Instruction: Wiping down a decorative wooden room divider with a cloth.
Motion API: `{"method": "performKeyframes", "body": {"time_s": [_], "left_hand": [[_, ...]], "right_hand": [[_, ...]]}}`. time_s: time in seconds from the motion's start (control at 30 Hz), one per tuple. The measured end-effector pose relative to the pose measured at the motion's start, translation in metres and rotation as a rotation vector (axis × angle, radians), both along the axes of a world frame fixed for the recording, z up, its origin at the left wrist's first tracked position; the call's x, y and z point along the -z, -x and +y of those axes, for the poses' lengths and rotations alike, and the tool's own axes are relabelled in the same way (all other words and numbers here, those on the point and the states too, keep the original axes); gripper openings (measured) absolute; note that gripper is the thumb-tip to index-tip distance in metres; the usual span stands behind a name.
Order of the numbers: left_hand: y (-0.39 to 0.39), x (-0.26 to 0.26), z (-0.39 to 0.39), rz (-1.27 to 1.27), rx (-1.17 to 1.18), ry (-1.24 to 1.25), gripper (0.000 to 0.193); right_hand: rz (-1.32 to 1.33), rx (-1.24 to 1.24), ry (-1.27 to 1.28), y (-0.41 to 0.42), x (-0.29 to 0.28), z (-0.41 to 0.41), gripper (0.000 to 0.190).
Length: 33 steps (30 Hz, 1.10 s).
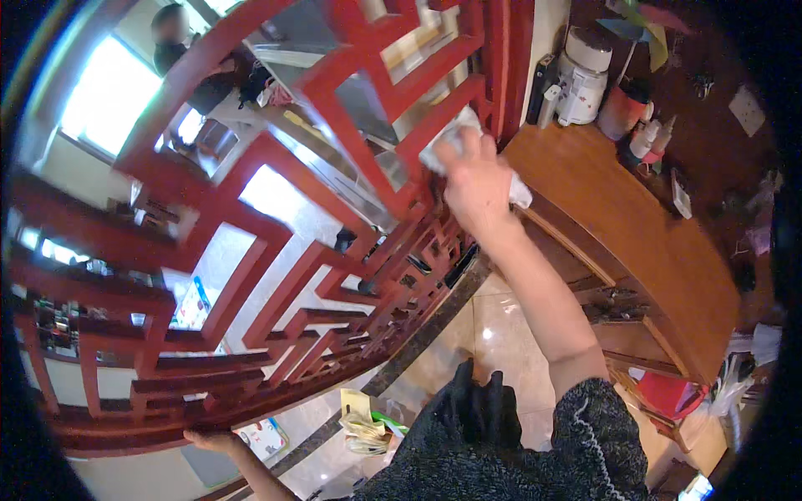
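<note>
A red wooden lattice screen (263, 232) fills the left and middle of the picture, slanting across it. My right hand (476, 178), slightly blurred, presses a white cloth (448, 144) against the screen's bars near its right post. Part of the cloth hangs out below the palm. At lower left, my left hand (213, 441) touches the screen's outer edge rail (150, 432). Its fingers are partly out of sight there, so I cannot tell whether they grip the rail.
To the right stands a brown wooden cabinet (601, 181) bearing a white electric water dispenser pot (583, 81) and bottles (645, 138). A stack of papers (366, 432) lies below me. Beyond the lattice, a person (213, 81) is near a window (113, 94). A red stool (670, 394) is lower right.
</note>
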State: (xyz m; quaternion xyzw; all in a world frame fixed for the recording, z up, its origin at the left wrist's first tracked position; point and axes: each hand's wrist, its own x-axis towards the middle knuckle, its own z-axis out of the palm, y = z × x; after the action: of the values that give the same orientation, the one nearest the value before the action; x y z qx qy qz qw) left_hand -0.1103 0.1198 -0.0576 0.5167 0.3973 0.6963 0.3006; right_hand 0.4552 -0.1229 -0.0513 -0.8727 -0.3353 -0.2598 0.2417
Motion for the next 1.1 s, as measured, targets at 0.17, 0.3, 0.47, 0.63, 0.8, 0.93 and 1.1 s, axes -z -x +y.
{"method": "performKeyframes", "body": {"time_s": [0.17,0.3,0.47,0.63,0.8,0.93,1.1], "left_hand": [[0.008,0.013,0.004,0.042,-0.118,0.055,0.076],[0.006,0.015,0.005,-0.059,0.019,0.075,0.077],[0.0,0.009,-0.001,0.016,-0.102,-0.001,0.072],[-0.002,0.007,-0.002,-0.029,0.019,0.072,0.076],[0.009,0.01,0.005,-0.018,0.124,-0.007,0.079],[0.02,0.014,0.009,0.048,-0.066,-0.005,0.079],[0.014,0.003,0.006,0.099,-0.035,-0.118,0.073]], "right_hand": [[0.345,0.037,-0.382,0.017,0.013,0.006,0.044],[0.308,-0.168,-0.36,0.029,0.012,0.007,0.051],[-0.066,-0.022,0.0,-0.008,0.007,-0.012,0.052],[0.249,0.137,-0.709,-0.002,0.05,-0.02,0.048],[0.063,0.254,-0.899,-0.062,0.078,0.037,0.048],[0.565,0.244,-0.675,0.015,0.214,0.043,0.048],[1.538,-0.052,-0.884,0.148,0.325,-0.025,0.049]]}}
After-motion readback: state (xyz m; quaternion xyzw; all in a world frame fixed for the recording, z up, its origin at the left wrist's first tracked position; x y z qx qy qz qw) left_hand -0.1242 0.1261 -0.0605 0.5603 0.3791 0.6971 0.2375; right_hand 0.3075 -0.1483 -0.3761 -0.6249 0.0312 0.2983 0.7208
